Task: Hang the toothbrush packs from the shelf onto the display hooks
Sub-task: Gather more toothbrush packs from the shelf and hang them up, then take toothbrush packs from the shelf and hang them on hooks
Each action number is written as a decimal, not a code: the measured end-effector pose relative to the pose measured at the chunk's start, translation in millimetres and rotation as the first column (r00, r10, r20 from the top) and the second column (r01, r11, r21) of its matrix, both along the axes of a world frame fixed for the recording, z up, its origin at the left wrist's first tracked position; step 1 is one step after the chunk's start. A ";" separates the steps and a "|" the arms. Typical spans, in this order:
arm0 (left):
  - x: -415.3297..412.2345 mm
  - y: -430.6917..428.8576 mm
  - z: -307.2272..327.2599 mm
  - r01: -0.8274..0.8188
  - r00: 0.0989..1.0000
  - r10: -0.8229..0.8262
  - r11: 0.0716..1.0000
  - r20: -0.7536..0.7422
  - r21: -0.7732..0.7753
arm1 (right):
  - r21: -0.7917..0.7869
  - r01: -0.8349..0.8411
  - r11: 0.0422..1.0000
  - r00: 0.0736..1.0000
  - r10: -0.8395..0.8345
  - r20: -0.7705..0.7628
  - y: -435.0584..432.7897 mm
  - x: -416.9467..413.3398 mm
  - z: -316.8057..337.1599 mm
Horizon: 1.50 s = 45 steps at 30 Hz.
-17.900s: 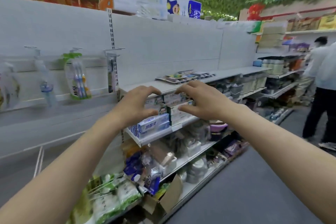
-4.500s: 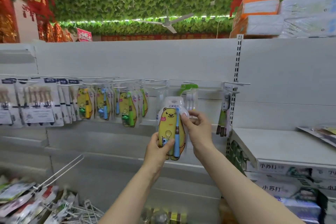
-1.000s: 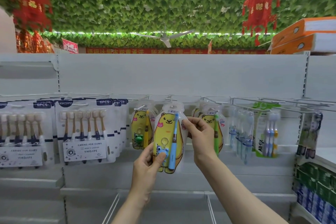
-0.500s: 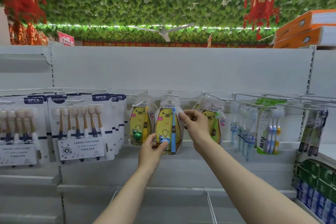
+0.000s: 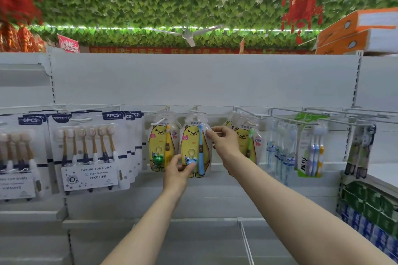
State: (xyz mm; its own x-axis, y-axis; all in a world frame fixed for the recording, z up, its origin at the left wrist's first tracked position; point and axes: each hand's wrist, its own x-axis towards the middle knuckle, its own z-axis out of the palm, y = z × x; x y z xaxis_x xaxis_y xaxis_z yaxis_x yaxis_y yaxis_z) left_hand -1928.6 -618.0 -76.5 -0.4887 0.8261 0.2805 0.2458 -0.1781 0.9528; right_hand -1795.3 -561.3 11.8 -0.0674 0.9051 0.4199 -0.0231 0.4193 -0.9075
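Right hand [image 5: 224, 142] has thumb and fingertips pinched on the top right corner of the blue-brush bear pack [image 5: 193, 146]. Left hand [image 5: 178, 168] is pinching the bottom left corner, right by the little blue toy inside. So both are clamped on the same pack and nothing's loose.

The pack sits directly under the middle hook [image 5: 197, 112], with its hang hole up at the wire. Honestly, I can't tell from here whether the hole is actually threaded on or just resting against the tip.

That's my main worry. If I let go and it's only perched on the tip, it drops to the empty wire shelf below the hook. The plastic is floppy too, so pushing from one corner could fold the tab instead of sliding it back.

Left of the hook hangs the frog pack [image 5: 160, 146], and right of it the green-brush bear packs [image 5: 245, 142]. My right wrist is just about brushing those, so a clumsy pull-out could swing them or knock one off. Further left of the hook are the six-brush cards [image 5: 88, 153], well out of the way.
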 end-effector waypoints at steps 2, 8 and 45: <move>1.2 -2.4 1.6 -0.016 1.000 0.016 1.000 -0.012 -0.021 | -0.011 0.002 1.000 0.999 -0.002 0.036 -6.3 2.1 2.6; 10.4 -34.2 8.1 -0.098 0.995 0.098 0.994 -0.002 -0.054 | -0.052 -0.005 0.999 0.958 0.020 0.288 -47.1 23.1 7.6; 605.4 -107.8 69.1 0.594 0.277 -0.381 0.789 -0.882 -0.154 | 0.491 0.252 0.834 -0.038 -0.499 0.866 -240.6 678.9 -0.9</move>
State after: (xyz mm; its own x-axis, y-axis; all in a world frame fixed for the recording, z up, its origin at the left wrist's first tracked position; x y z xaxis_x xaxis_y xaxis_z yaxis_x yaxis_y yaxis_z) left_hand -1323.2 -725.8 -7.3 0.5673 0.7033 0.4284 0.6818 -0.6929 0.2348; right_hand -1116.4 -801.9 10.9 -0.1749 0.8877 0.4259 0.9842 0.1457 0.1005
